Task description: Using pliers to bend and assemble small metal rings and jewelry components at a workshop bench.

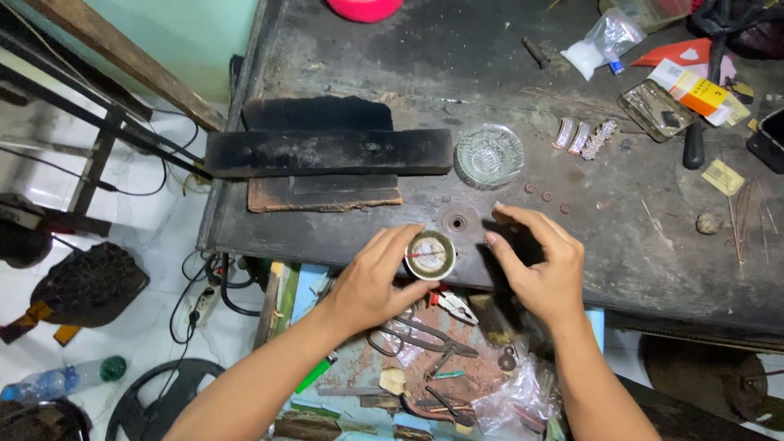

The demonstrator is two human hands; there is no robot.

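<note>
Left hand grips a small round tin at the near edge of the table; right hand hovers open and empty just beside it. Held at the edge, the tin could slip down among the scissors below.

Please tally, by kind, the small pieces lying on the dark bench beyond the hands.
Glass dish: 1
Jewelled strips: 3
Small reddish rings: 3
Total: 7
</note>
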